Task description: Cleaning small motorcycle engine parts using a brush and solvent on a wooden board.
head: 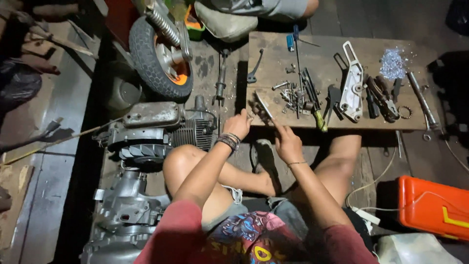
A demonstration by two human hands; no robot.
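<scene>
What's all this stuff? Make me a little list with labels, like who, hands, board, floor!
Who: a person sitting on the floor, knees apart
Left hand: holds a small metal part at the near edge of the wooden board
Right hand: reaches toward the same part
Board: bolts, white bracket, pliers, screwdriver
Floor left: engine, wheel
Floor right: orange case
</scene>
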